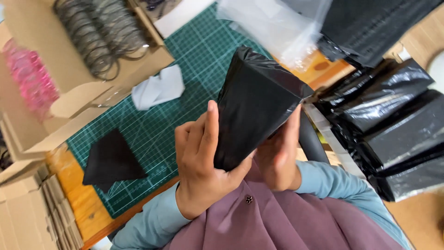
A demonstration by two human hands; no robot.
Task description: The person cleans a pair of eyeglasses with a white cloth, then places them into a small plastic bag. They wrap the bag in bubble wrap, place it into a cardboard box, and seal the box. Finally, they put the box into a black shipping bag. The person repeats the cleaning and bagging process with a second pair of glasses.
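Nearest, a black wrapped parcel (256, 104) is held upright over the lap, clasped along its left edge by the left hand (201, 159) and supported from beneath and behind by the right hand (277, 153), both closed on it. Beyond, open room is left on the green cutting mat (194, 51), where a black triangular piece (111, 159) and white crumpled paper (157, 88) lie. Farther left, wire binding coils (99, 32) are kept in a cardboard box (55, 83); black packages (393, 129) are stacked at right
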